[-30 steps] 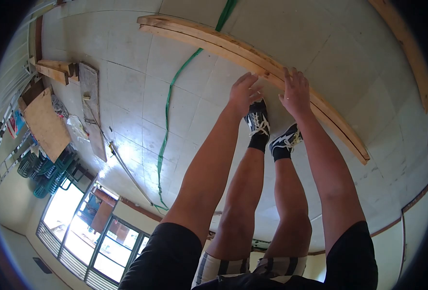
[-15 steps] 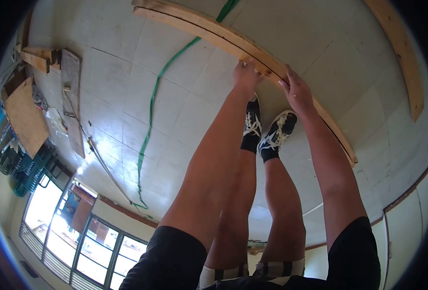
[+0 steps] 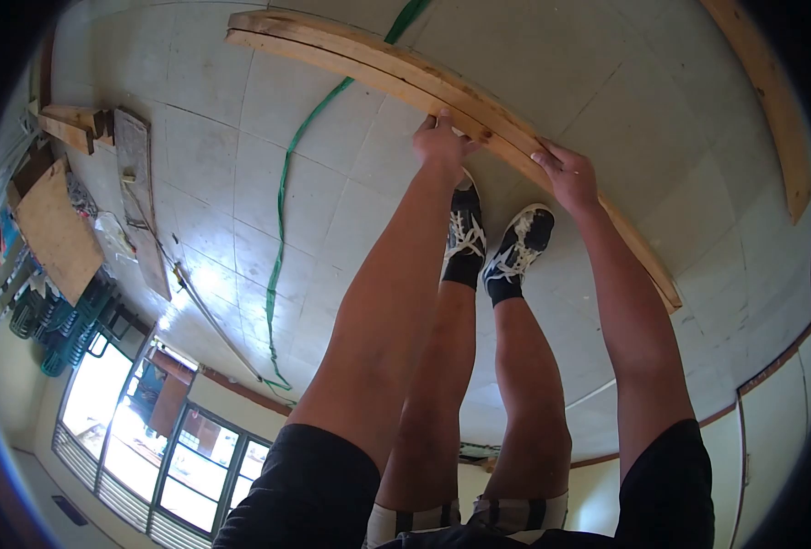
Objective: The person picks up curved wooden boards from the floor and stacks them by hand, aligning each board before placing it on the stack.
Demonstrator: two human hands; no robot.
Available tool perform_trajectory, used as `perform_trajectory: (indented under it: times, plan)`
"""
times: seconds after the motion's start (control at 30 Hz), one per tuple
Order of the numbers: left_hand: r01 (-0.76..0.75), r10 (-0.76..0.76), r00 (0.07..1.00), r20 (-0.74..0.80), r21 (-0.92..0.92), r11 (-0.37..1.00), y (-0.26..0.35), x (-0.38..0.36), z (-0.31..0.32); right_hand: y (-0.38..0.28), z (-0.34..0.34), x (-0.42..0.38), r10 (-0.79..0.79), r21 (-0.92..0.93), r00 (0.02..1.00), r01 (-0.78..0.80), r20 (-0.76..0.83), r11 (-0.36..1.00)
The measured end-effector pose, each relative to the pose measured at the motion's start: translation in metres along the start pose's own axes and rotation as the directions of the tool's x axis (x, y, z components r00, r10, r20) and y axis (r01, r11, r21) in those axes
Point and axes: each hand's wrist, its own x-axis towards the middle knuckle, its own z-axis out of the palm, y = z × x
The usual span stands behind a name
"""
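Note:
Two long wooden planks lie lengthwise against each other with a thin dark seam between them. My left hand is on the near edge of the pair, its fingers against the wood and the thumb out to the right; part of its grip is hidden. Further right, my right hand holds the planks with its fingers over the near edge. A dark knot in the wood shows between both hands. Just below the planks are my black-and-white shoes.
A green strip runs across the tiled floor and passes under the planks. Another wooden plank lies at the far right. At left are wood offcuts, a worn board, a plywood sheet and green stacked chairs.
Both hands stay at the planks. My left hand has shifted slightly left along the near edge, and the planks' left end appears a little further left and lower.

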Motion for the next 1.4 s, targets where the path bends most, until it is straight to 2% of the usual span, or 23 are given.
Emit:
perform_trajectory:
  times: [0.07, 0.27, 0.33, 0.37, 0.43, 0.47, 0.53, 0.6, 0.7, 0.77, 0.87, 0.93, 0.97, 1.0, 1.07, 1.1, 1.17, 1.2, 1.23, 1.27, 1.33, 1.37, 1.4]
  plan:
    - [0.006, -0.006, 1.0, -0.024, 0.021, 1.0, -0.001, 0.001, 0.0, 0.001, -0.002, -0.004, 0.019, 0.005, 1.0, -0.019, 0.025, 1.0]
    - [-0.009, 0.009, 1.0, -0.02, -0.029, 1.0, -0.012, 0.014, -0.001, 0.002, 0.002, -0.006, -0.016, -0.015, 0.998, 0.015, -0.067, 1.0]
    - [-0.041, 0.042, 0.999, 0.023, -0.05, 0.998, -0.014, 0.018, -0.005, -0.002, 0.006, -0.007, -0.127, -0.109, 0.991, 0.121, -0.052, 0.987]
    - [-0.04, 0.041, 0.999, 0.028, -0.04, 0.998, -0.015, 0.02, -0.006, -0.005, 0.009, -0.006, -0.12, -0.105, 0.991, 0.114, -0.06, 0.988]
    - [-0.028, 0.026, 0.996, 0.086, 0.027, 0.999, -0.01, 0.011, -0.009, -0.025, 0.013, -0.004, -0.085, -0.425, 0.991, 0.122, 0.105, 0.897]
    - [-0.033, 0.029, 0.994, 0.103, 0.035, 0.999, -0.007, 0.009, -0.009, -0.03, 0.022, -0.003, -0.082, -0.427, 0.993, 0.111, 0.086, 0.897]
    - [-0.013, 0.008, 0.981, 0.194, 0.024, 1.0, -0.004, 0.017, -0.016, -0.038, 0.048, 0.006, -0.338, -0.527, 0.941, 0.28, -0.015, 0.802]
    - [0.006, -0.04, 0.96, 0.279, 0.123, 0.992, 0.0, 0.015, -0.033, -0.073, 0.067, 0.008, -0.336, -0.588, 0.941, 0.248, -0.042, 0.77]
    - [-0.034, -0.053, 0.967, 0.248, 0.333, 0.942, 0.018, -0.031, -0.061, -0.087, 0.083, 0.027, -0.33, -0.665, 0.938, 0.178, -0.108, 0.725]
    - [-0.061, -0.057, 0.969, 0.24, 0.455, 0.889, 0.026, -0.077, -0.11, -0.092, 0.077, 0.03, -0.098, -0.707, 0.995, 0.084, 0.02, 0.702]
    - [-0.029, -0.08, 0.983, 0.167, 0.564, 0.826, 0.046, -0.147, -0.215, -0.098, 0.074, 0.031, -0.075, -0.713, 0.997, 0.06, 0.011, 0.699]
    - [0.017, -0.042, 0.999, 0.022, 0.663, 0.749, 0.049, -0.179, -0.309, -0.102, 0.077, 0.035, -0.058, -0.76, 0.998, 0.03, -0.01, 0.649]
    - [0.057, -0.009, 0.998, -0.07, 0.723, 0.688, 0.052, -0.195, -0.357, -0.092, 0.086, 0.039, -0.054, -0.767, 0.996, -0.022, -0.075, 0.642]
    - [0.12, 0.016, 0.987, -0.158, 0.811, 0.572, 0.056, -0.207, -0.405, -0.084, 0.096, 0.043, -0.045, -0.767, 0.989, -0.08, -0.141, 0.637]
    - [0.278, 0.004, 0.931, -0.365, 0.716, 0.64, 0.063, -0.221, -0.485, -0.106, 0.092, 0.046, 0.162, -0.765, 0.981, -0.186, -0.108, 0.616]
    - [0.273, 0.008, 0.932, -0.363, 0.715, 0.644, 0.075, -0.212, -0.509, -0.118, 0.092, 0.045, 0.155, -0.765, 0.982, -0.184, -0.111, 0.617]
    - [0.148, 0.143, 0.961, -0.236, 0.878, 0.456, 0.091, -0.182, -0.547, -0.134, 0.093, 0.048, 0.336, -0.786, 0.933, -0.304, -0.131, 0.538]
    - [-0.086, 0.311, 0.95, -0.019, 0.943, 0.321, 0.113, -0.154, -0.531, -0.121, 0.096, 0.06, 0.339, -0.783, 0.928, -0.326, -0.157, 0.529]
    - [-0.128, 0.31, 0.945, 0.102, 0.989, 0.066, 0.136, -0.122, -0.516, -0.102, 0.103, 0.064, 0.292, -0.8, 0.929, -0.349, -0.227, 0.488]
    - [-0.219, 0.325, 0.922, 0.209, 0.976, -0.007, 0.154, -0.086, -0.495, -0.087, 0.117, 0.058, 0.246, -0.822, 0.931, -0.356, -0.27, 0.444]
    - [-0.399, 0.359, 0.836, 0.414, 0.909, -0.12, 0.198, -0.02, -0.431, -0.099, 0.118, 0.047, 0.258, -0.82, 0.933, -0.346, -0.25, 0.456]
    - [-0.517, 0.415, 0.738, 0.532, 0.841, -0.16, 0.212, 0.016, -0.4, -0.106, 0.113, 0.049, 0.244, -0.811, 0.933, -0.352, -0.264, 0.467]
    - [-0.55, 0.401, 0.669, 0.625, 0.78, -0.299, 0.225, 0.049, -0.365, -0.107, 0.114, 0.049, 0.251, -0.816, 0.93, -0.359, -0.269, 0.453]
